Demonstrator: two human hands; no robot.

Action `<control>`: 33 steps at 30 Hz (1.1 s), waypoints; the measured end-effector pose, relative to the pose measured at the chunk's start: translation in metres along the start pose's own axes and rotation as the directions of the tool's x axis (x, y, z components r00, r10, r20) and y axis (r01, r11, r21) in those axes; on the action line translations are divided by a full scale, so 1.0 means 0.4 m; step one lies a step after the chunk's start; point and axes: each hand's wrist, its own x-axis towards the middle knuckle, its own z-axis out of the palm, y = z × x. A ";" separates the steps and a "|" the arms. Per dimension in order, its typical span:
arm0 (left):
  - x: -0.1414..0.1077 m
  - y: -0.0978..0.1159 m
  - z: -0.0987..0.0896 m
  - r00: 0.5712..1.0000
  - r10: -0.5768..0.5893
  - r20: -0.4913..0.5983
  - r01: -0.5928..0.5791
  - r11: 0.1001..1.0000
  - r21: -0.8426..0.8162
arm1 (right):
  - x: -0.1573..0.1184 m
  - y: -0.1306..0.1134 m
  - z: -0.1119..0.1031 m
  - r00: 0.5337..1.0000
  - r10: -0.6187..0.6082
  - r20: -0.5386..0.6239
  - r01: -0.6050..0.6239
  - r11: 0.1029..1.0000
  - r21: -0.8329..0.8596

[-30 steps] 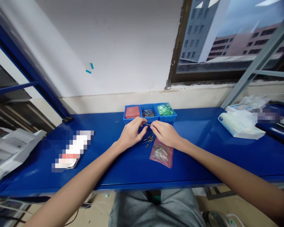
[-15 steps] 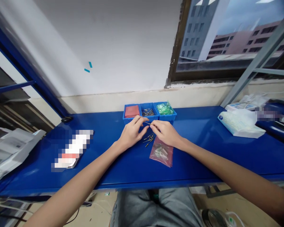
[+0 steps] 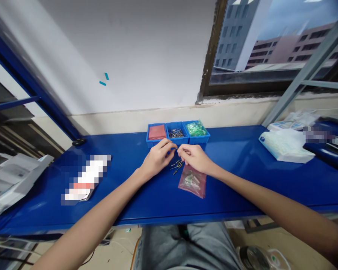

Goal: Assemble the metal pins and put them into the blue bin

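My left hand [image 3: 158, 156] and my right hand [image 3: 193, 156] meet fingertip to fingertip over the blue table, in front of three blue bins. Between their fingertips is a thin metal piece [image 3: 177, 148], mostly covered by the fingers. Several thin metal pins [image 3: 178, 166] lie just below the hands. A pink plastic bag [image 3: 192, 181] with small pale pieces inside lies under and below my right wrist. Behind the hands, the left bin holds pink bags [image 3: 157, 132], the middle one metal pins [image 3: 176, 133], and the right one green packets [image 3: 196, 129].
A partly blurred phone-like object [image 3: 88, 180] lies at the left of the blue table [image 3: 146, 202]. White equipment [image 3: 19, 176] stands at the far left. A tissue pack [image 3: 287, 146] lies at the right, near a metal post.
My right hand's fingers have curled closer around the thin metal piece, which shows less now. My left hand has stayed nearly in place, with its thumb and fingers nearer together.
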 end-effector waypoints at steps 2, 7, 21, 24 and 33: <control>0.000 0.001 -0.001 1.000 -0.005 0.016 0.005 1.000 -0.013 | -0.001 0.001 0.001 1.000 -0.015 -0.001 0.015 0.999 -0.034; -0.003 0.005 0.001 0.998 -0.024 0.058 0.025 1.000 -0.010 | -0.002 -0.002 0.004 0.999 -0.049 -0.003 0.049 0.998 -0.048; 0.006 0.015 0.016 0.942 -0.334 0.006 0.318 0.890 -0.327 | 0.004 0.020 0.008 0.997 -0.078 -0.027 0.075 0.994 -0.080; 0.006 0.016 0.017 0.941 -0.338 0.016 0.325 0.892 -0.313 | 0.003 0.016 0.006 0.996 -0.081 -0.024 0.077 0.990 -0.118; -0.004 0.000 0.010 0.993 -0.116 0.029 0.118 0.990 -0.082 | 0.002 0.014 0.006 0.997 -0.065 -0.033 0.060 0.990 -0.130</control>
